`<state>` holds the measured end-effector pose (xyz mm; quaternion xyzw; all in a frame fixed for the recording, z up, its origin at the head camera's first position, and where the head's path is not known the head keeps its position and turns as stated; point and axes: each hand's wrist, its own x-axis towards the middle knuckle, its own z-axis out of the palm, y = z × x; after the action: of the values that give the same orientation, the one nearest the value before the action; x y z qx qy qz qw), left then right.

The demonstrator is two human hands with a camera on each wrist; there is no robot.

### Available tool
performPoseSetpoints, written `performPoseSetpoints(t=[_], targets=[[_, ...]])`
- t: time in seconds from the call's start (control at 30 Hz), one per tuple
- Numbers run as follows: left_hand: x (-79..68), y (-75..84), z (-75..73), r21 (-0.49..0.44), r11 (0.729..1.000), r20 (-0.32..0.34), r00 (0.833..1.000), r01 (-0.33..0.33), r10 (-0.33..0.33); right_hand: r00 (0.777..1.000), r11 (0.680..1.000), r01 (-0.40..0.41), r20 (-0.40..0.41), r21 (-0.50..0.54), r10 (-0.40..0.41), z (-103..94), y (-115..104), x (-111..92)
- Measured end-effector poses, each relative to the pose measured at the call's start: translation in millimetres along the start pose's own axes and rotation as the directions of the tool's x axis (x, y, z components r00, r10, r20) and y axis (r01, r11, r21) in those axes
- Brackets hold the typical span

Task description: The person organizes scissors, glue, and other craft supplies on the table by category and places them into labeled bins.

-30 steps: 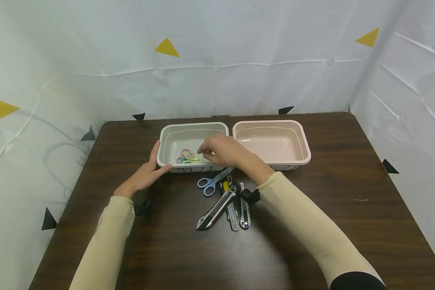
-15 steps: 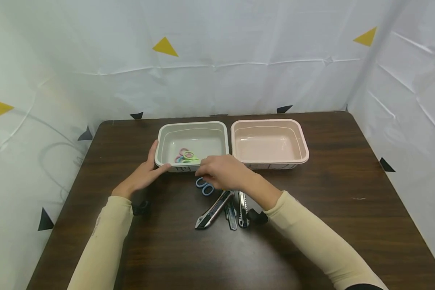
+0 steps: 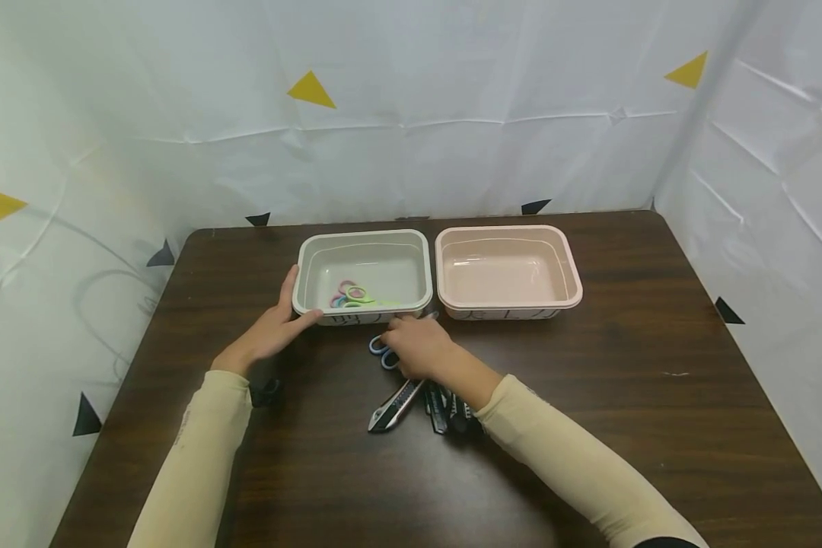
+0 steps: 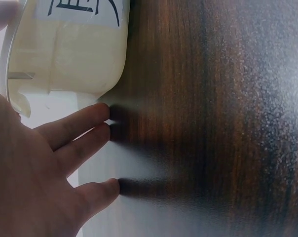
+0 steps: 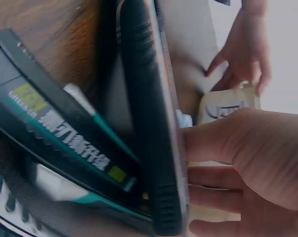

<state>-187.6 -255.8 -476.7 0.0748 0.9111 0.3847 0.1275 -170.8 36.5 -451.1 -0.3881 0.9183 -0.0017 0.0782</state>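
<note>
My left hand (image 3: 269,331) rests against the front left corner of the grey tray (image 3: 363,234), thumb along its front rim. In the left wrist view, that hand's other fingers (image 4: 85,148) extend straight at the tabletop. Small scissors (image 3: 358,295) with pink, blue and lime handles lie inside this tray. My right hand (image 3: 418,346) is low over the light-blue scissors (image 3: 387,351), whose loops show left of it and tip beyond it. I cannot tell whether its fingers grip them; a black box cutter (image 5: 151,113) hides the fingertips in the right wrist view.
Several box cutters (image 3: 392,411) lie in a bunch below and partly under the right hand, one with a teal-trimmed black body (image 5: 65,133). A pink tray (image 3: 510,306) stands right of the grey one. White sheeting (image 3: 411,167) encloses the dark wooden table (image 3: 644,396).
My right hand has come out of the grey tray, back toward the body, and down onto the light-blue scissors. The left hand has stayed at the tray's corner.
</note>
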Motion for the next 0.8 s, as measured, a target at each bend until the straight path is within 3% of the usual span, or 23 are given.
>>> performPoseSetpoints(t=[0.23, 0.8], targets=[[-1.5, 1.1, 0.2, -0.010, 1.000, 0.003, 1.000, 0.001, -0.001, 0.999, 1.000, -0.025, 0.030, -0.004, 0.025, 3.6, -1, 5], [-0.2, -1.7, 1.1, 0.007, 1.000, -0.001, 1.000, 0.020, -0.020, 0.978, 0.977, 0.199, -0.045, -0.079, -0.202, 14.4, -4, 11]])
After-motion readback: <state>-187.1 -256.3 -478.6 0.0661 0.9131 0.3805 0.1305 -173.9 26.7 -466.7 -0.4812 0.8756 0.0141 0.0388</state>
